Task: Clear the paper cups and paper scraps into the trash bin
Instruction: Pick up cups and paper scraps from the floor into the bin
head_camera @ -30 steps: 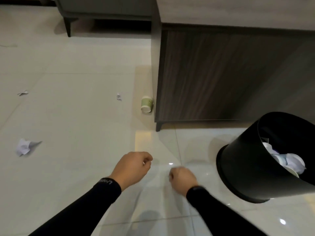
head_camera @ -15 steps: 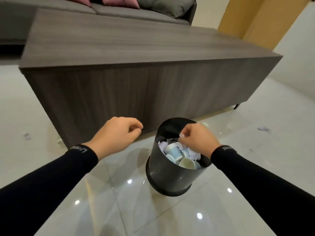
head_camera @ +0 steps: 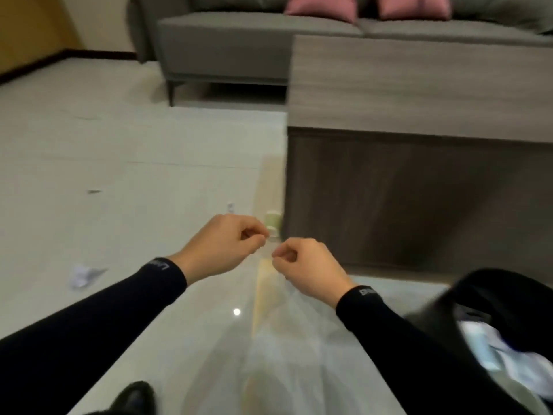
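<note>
- Left hand [head_camera: 223, 245] sits at the centre of the frame with its fingers curled in and the thumb laid against the forefinger. Nothing shows in its grip.
- Right hand [head_camera: 305, 265] is just beside it, a little lower and to the right. It is also curled into a loose fist with nothing visible inside.
- A green paper cup [head_camera: 273, 223] lies on its side on the floor [head_camera: 119, 145], just above the left hand's knuckles in the frame and close against the near corner of the desk [head_camera: 419, 85].
- A small paper scrap [head_camera: 229, 207] lies on the floor just left of the cup.
- A larger crumpled paper scrap [head_camera: 82, 274] lies at the lower left, well apart from the cup.
- A thin dark sliver [head_camera: 94, 192] lies further up on the left; it is too small to tell what it is.
- The black trash bin [head_camera: 493, 295] is at the lower right edge, blurred, with pale cups and paper [head_camera: 502, 357] inside.
- Black sleeves [head_camera: 89, 333] cover both forearms to the wrists.
- The tip of a dark shoe [head_camera: 134, 396] shows at the bottom edge.
- The desk is a wood-grain block filling the right half.
- A grey sofa [head_camera: 239, 40] stands behind it across the top, with two pink cushions [head_camera: 320, 7].
- A yellow wall [head_camera: 27, 28] fills the upper left corner.
</note>
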`<state>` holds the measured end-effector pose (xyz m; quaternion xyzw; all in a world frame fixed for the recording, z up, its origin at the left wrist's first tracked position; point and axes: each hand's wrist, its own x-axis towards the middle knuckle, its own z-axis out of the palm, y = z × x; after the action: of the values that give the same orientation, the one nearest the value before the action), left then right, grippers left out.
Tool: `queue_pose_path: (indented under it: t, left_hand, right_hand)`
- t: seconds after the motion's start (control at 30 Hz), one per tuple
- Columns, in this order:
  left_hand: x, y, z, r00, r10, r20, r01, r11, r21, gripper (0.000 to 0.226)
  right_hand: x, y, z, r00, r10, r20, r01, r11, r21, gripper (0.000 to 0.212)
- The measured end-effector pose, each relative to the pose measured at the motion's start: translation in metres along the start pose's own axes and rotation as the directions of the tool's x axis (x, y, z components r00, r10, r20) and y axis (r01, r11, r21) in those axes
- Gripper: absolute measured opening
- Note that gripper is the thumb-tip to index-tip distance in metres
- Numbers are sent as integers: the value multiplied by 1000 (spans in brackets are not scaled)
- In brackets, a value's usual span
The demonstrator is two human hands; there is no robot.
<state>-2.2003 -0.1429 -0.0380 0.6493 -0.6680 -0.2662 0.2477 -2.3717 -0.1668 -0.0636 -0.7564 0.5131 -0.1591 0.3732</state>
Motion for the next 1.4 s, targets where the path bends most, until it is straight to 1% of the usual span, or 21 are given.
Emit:
queue_pose_path:
  t: [0.1,0.23,0.37,0.43,0.5,0.6,0.67,0.73,0.77,0.83,0.9,0.97,1.03,1.07,1.1,1.13,1.17,1.23,1.27,1.33,1.4]
  left_hand:
    - [-9,-82,-26,978,-192,-87,191,981,-25,12]
    - [-20,-202,-40,883,-454,-121,446,891,-89,16]
    - [-35,-306,-48,751,-625,-213,651,754,85,27]
    - [-41,-349,-61,691,-671,-269,715,688,123,30]
    - [-40,-386,-77,664,-693,-280,742,658,132,35]
    - [-32,-422,-88,647,-736,-199,761,613,210,60]
    - [-24,-441,-82,642,-755,-136,760,604,240,64]
    - [-21,-456,-74,651,-755,-79,740,609,285,53]
    - [-21,-461,-70,668,-740,-86,721,613,324,45]
    - [-22,-460,-61,734,-658,-170,669,655,352,32]
    - [-14,-448,-48,801,-550,-236,598,749,286,24]
    - [4,-429,-33,870,-435,-231,483,845,228,27]
    - [31,-402,-17,918,-344,-198,373,917,140,38]
    - [47,-387,-9,930,-324,-173,339,939,63,46]
    - [63,-372,-1,932,-332,-146,332,943,-23,54]
    - [80,-358,7,928,-350,-131,341,936,-85,56]
    - [96,-346,15,928,-353,-123,341,934,-105,49]
    - [125,-323,33,946,-309,-98,304,950,-70,27]
    - [137,-310,41,953,-291,-80,284,955,-90,21]
    - [154,-283,52,968,-252,-6,247,953,-176,16]
    - [159,-252,59,974,-200,109,225,912,-344,14]
  right_hand:
    - [44,-32,60,994,-38,102,36,999,15,17]
    - [93,-61,123,988,-55,144,51,998,36,9]
    - [126,-81,178,986,-12,165,-3,996,90,11]
    - [136,-85,203,981,-3,194,-19,994,111,9]
    - [142,-87,221,974,15,225,-45,990,130,9]
    - [149,-84,234,968,63,245,-94,989,116,9]
    - [153,-79,237,963,102,248,-136,983,122,10]
    - [155,-71,241,957,138,256,-172,979,114,13]
    - [154,-66,242,954,158,256,-192,975,116,14]
    - [151,-59,240,949,191,249,-229,964,134,16]
    - [148,-48,236,947,226,228,-261,956,134,16]
    - [144,-37,228,946,257,198,-288,946,147,18]
    - [138,-24,220,942,294,164,-320,934,162,19]
    - [135,-18,214,938,315,145,-337,926,169,20]
    - [132,-11,209,934,334,126,-352,919,176,20]
    - [129,-4,203,931,349,109,-364,913,184,20]
    - [127,2,198,928,360,96,-372,908,195,20]
    - [123,13,186,925,376,57,-379,899,221,22]
    - [122,18,181,920,389,40,-387,893,230,22]
    - [120,30,173,905,425,9,-415,877,242,20]
    - [118,39,170,879,474,-48,-437,842,316,11]
